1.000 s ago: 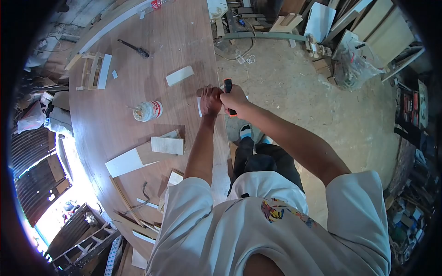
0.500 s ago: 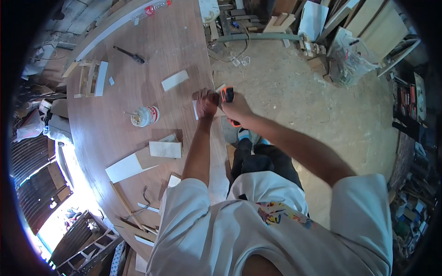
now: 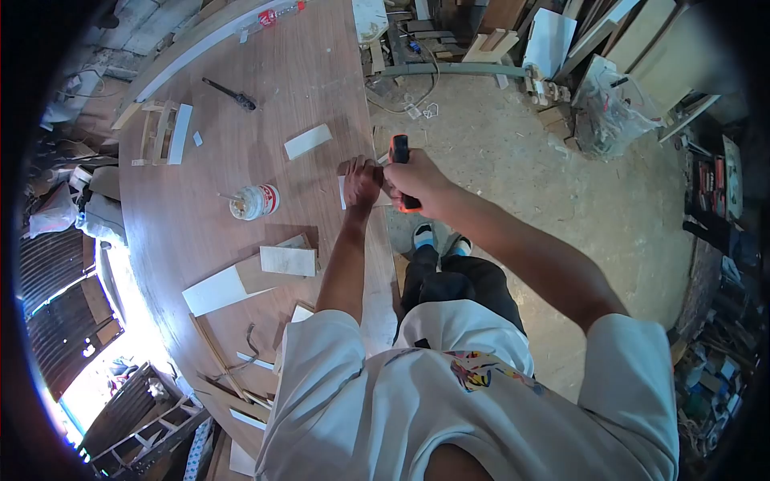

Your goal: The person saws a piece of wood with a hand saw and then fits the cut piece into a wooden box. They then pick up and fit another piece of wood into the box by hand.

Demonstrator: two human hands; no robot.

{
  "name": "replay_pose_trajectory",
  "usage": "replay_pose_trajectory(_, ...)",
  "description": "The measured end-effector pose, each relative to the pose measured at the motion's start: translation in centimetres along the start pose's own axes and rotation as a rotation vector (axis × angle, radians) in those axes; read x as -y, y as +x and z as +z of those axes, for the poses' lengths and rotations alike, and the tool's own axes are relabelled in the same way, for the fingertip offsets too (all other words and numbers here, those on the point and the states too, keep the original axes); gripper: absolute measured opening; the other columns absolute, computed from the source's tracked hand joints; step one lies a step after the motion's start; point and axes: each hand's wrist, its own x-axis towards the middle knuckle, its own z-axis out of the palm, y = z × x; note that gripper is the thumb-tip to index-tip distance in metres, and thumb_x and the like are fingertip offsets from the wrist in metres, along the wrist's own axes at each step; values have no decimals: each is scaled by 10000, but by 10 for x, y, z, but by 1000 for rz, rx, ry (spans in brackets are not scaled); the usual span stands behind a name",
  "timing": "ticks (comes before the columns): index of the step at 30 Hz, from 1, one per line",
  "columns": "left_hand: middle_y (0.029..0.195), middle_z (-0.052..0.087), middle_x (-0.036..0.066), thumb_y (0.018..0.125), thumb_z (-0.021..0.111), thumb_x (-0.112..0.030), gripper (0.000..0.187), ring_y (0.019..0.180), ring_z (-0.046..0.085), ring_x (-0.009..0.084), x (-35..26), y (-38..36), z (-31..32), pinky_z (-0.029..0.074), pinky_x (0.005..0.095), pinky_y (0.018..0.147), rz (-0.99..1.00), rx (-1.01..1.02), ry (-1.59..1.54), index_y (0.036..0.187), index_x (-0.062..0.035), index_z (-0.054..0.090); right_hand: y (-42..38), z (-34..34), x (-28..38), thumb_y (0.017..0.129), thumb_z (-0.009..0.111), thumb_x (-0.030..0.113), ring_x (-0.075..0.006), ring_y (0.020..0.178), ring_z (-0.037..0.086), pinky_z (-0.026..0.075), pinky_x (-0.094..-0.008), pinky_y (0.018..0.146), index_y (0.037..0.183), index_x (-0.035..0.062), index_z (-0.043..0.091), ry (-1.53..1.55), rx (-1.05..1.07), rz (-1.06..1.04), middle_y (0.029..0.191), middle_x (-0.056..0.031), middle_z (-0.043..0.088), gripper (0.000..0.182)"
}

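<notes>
Near the right edge of the wooden table, my left hand presses down on a white-faced board piece, its fingers bent over it. My right hand is closed round the black and orange handle of a tool, just beyond the table edge and beside my left hand. The working end of the tool is hidden, so I cannot tell its type for sure. Further in lies a white rectangular piece, flat on the table.
On the table are a labelled tub, stacked board pieces, a dark tool, a small wooden frame and a plastic bottle. A plastic bag and leaning boards stand across the floor.
My right hand and the tool handle have shifted slightly to the right, and the handle now looks more upright. My left hand stays at nearly the same spot on the board piece.
</notes>
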Motion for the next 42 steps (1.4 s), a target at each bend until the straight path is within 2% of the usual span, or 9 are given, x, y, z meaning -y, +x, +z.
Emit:
replay_pose_trajectory(5, 868, 552, 150, 751, 626, -147, 129, 849, 552, 336, -5, -2, -3, 452, 421, 778, 1, 30, 39, 806, -37, 590, -30, -5, 13, 796, 483, -9, -160, 423, 446, 368, -328, 383, 755, 68, 440, -20, 22, 29, 567, -56, 450, 97)
replay_pose_trajectory(17, 813, 558, 114, 749, 619, -123, 65, 857, 544, 318, -17, 8, -20, 451, 418, 773, 63, 14, -51, 774, -75, 584, 69, -4, -66, 793, 473, 26, -179, 386, 469, 369, -338, 342, 764, 68, 443, -146, -154, -59, 572, -66, 475, 59)
replay_pose_trajectory(20, 809, 551, 106, 755, 625, -135, 79, 842, 538, 321, -14, 8, -20, 447, 422, 759, 0, 76, -103, 764, -76, 574, 87, -4, -95, 720, 546, 103, -322, 683, 643, 494, -440, 605, 813, 13, 512, -400, -295, -323, 696, -176, 599, 134)
replay_pose_trajectory(23, 813, 545, 112, 758, 629, -146, 93, 835, 535, 323, -17, 8, -21, 445, 421, 753, -9, 53, -142, 757, -77, 567, 80, -1, -91, 724, 545, 102, -330, 673, 646, 492, -440, 579, 813, 17, 516, -386, -293, -279, 702, -181, 605, 127)
replay_pose_trajectory(25, 820, 546, 116, 757, 629, -146, 92, 837, 536, 322, -13, 4, -15, 444, 420, 752, -9, 49, -122, 759, -76, 570, 69, 4, -79, 712, 548, 93, -304, 626, 634, 487, -417, 552, 807, 22, 514, -322, -270, -235, 687, -155, 600, 123)
replay_pose_trajectory(27, 827, 547, 120, 757, 629, -146, 90, 839, 537, 321, -7, 7, -11, 444, 419, 751, -10, 35, -108, 760, -76, 573, 66, 4, -62, 773, 502, 31, -170, 401, 487, 364, -344, 345, 803, 63, 446, -231, -241, -196, 579, -59, 471, 71)
replay_pose_trajectory(32, 834, 550, 124, 740, 643, -133, 100, 845, 548, 318, -6, 13, -5, 454, 405, 755, 40, -55, -20, 776, -56, 591, 9, 0, 45, 800, 511, -22, -101, 479, 419, 365, -282, 429, 751, 85, 451, 61, 33, 165, 593, 1, 429, 133)
replay_pose_trajectory(38, 831, 551, 121, 736, 650, -143, 106, 838, 555, 312, -17, 9, -12, 451, 412, 767, 31, -52, 54, 758, -51, 604, -67, -14, 56, 812, 479, -19, -140, 429, 409, 367, -333, 387, 726, 55, 446, 51, 18, 84, 555, -30, 419, 119)
replay_pose_trajectory(42, 836, 547, 119, 749, 636, -149, 97, 840, 550, 310, -14, -3, -8, 449, 413, 773, 17, -20, 37, 752, -59, 599, -12, -15, -2, 820, 490, 25, -143, 406, 409, 341, -319, 377, 725, 98, 431, -182, -81, 22, 559, -26, 428, 134)
